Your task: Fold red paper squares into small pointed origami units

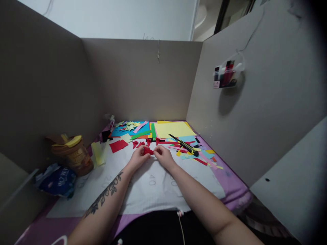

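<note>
A small piece of folded red paper [148, 151] is held between both hands above the white sheet [143, 194]. My left hand [138, 157] pinches its left side, and the fingertips of my right hand [163, 156] are closed on its right end. Just beyond the hands lie several small folded red paper pieces [135, 144]. A flat red paper square [119, 146] rests to the left of them. Right of my right hand is a black and yellow utility knife [187, 147], lying over cut paper strips.
Yellow sheets [175, 129] and a blue sheet [143, 128] with paper stars [130, 126] are at the back. Scattered paper strips [204, 158] cover the right side. At left stand a brown tub [74, 156] and a blue packet [57, 180]. Grey panels [143, 78] enclose the table.
</note>
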A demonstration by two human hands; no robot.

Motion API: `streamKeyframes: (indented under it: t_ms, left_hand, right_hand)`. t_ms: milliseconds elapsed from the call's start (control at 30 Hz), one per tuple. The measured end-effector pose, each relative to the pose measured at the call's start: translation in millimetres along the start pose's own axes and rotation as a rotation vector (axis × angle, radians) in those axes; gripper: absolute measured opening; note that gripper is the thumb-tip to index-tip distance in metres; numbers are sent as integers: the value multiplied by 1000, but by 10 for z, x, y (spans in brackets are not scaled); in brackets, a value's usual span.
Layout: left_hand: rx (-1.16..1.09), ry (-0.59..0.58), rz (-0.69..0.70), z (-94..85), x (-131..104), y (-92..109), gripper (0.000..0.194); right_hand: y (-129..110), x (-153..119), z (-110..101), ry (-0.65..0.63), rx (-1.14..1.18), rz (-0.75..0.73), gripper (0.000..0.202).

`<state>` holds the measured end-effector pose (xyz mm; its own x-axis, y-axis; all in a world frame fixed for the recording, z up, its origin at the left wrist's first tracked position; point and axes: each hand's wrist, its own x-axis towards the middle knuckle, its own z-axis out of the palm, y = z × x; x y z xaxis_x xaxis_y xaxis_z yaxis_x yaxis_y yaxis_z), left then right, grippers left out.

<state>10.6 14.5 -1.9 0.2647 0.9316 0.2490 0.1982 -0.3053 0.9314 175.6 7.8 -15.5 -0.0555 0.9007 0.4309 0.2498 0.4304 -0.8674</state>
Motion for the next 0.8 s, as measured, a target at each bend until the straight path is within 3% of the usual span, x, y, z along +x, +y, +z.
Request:
streamKeyframes:
  t_ms: [233,667,800]
  left_hand:
    - [108,100,58,14,-8,48,23]
    - [-145,288,-76,24,11,132,30]
    - [-73,304,-48,-16,11,99,30]
  right_hand:
    - [-35,-10,40,27,50,-11,3]
    - [22,34,28,83,196,17,11]
    - [32,40,-23,129,104,-2,8]
